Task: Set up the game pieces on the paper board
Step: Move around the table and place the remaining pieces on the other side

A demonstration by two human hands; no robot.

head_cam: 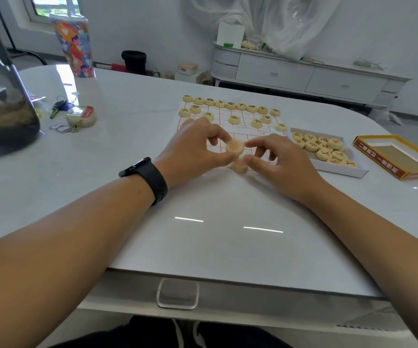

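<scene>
I sit at a glossy white desk (102,156) that mirrors two ceiling lights. Beyond it a low white sideboard (303,74) with drawers stands against a plain white wall (152,26), with sheer plastic sheeting (278,18) draped above it. A window (52,6) at upper left lets in daylight.

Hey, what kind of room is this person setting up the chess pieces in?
Probably a living or dining room at home: a glossy white table holding keys and a patterned tumbler, with a white sideboard against the wall and a window.
</scene>
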